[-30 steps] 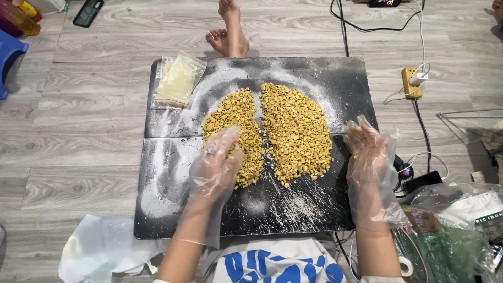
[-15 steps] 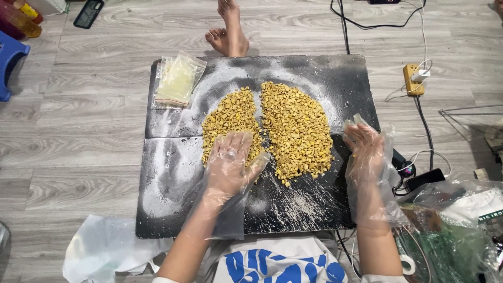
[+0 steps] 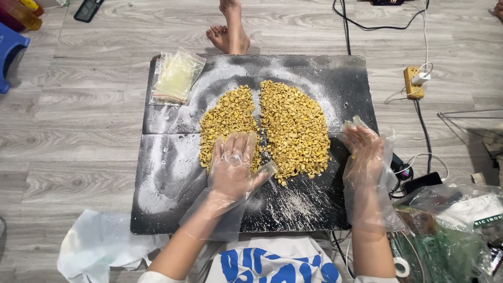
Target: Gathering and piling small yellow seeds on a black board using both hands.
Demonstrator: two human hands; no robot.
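A dark board point(image 3: 173, 173) dusted with white powder lies on the floor. On it sit two heaps of small yellow pieces, a left heap point(image 3: 226, 118) and a larger right heap point(image 3: 293, 128), split by a narrow gap. My left hand point(image 3: 231, 165), in a loose clear plastic glove, lies flat with fingers spread on the near end of the left heap. My right hand point(image 3: 363, 152), also gloved, hovers open at the board's right edge, beside the right heap and apart from it.
A clear bag of pale yellow stuff point(image 3: 177, 77) lies on the board's far left corner. Someone's bare foot point(image 3: 230, 29) rests beyond the board. A power strip point(image 3: 412, 81) and cables lie to the right, plastic bags point(image 3: 456, 230) at near right, white plastic point(image 3: 99, 243) at near left.
My left hand has slid rightward and forward from the left heap's outer edge onto its near end, by the gap. My right hand has barely moved.
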